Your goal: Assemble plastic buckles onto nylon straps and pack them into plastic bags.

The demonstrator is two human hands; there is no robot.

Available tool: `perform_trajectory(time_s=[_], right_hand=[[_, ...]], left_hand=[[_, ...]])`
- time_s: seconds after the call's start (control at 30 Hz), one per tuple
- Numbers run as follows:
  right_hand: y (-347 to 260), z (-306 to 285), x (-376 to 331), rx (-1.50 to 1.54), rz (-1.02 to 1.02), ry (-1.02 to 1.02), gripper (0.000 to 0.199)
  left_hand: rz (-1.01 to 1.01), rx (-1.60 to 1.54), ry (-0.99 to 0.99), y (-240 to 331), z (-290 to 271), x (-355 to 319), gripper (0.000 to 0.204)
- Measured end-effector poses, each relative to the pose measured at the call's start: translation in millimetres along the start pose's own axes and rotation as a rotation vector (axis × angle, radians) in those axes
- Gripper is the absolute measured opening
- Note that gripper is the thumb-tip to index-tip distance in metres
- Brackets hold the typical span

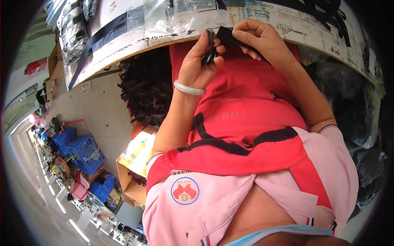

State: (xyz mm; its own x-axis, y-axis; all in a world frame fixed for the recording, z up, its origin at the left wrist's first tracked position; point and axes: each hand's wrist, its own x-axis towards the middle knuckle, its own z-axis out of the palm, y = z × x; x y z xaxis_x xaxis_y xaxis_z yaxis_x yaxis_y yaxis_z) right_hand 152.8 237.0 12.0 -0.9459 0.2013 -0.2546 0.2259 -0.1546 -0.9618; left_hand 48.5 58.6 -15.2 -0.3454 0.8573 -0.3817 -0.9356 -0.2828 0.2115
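Note:
In front of the table edge, my left hand is closed round a shiny black hook-shaped piece, pinched between thumb and fingers. Part of that piece is hidden in the palm, so its exact kind does not show. Close by on the right, my right hand pinches a flat black webbing strap between thumb and fingertips. The strap's free end points toward the hook-shaped piece, with a small gap between them. Its other end disappears under my right hand.
Cardboard and clear plastic bags cover the worktable, with a long black strap at its left. Below are a heap of black straps and an open carton. Blue crates stand farther left; dark plastic bags lie right.

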Motion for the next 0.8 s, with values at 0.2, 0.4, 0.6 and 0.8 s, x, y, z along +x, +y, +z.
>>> perform_trajectory(time_s=[0.2,0.4,0.6,0.8], right_hand=[[-0.4,6.8,-1.1,-0.030,-0.084,-0.055,0.015],[-4.7,3.7,-1.3,-0.051,0.022,-0.153,0.014],[10.4,14.1,2.0,0.078,-0.028,-0.109,0.019],[26.4,19.0,4.4,0.046,-0.029,-0.003,0.020]], left_hand=[[-0.080,-0.039,-0.004,-8.4,2.9,-0.7,0.028],[-0.122,-0.054,-0.010,-12.4,1.5,-3.7,0.026],[-0.158,-0.069,-0.040,-14.7,-13.5,0.0,0.022],[-0.149,-0.049,-0.020,-28.0,-29.6,4.7,0.020]])
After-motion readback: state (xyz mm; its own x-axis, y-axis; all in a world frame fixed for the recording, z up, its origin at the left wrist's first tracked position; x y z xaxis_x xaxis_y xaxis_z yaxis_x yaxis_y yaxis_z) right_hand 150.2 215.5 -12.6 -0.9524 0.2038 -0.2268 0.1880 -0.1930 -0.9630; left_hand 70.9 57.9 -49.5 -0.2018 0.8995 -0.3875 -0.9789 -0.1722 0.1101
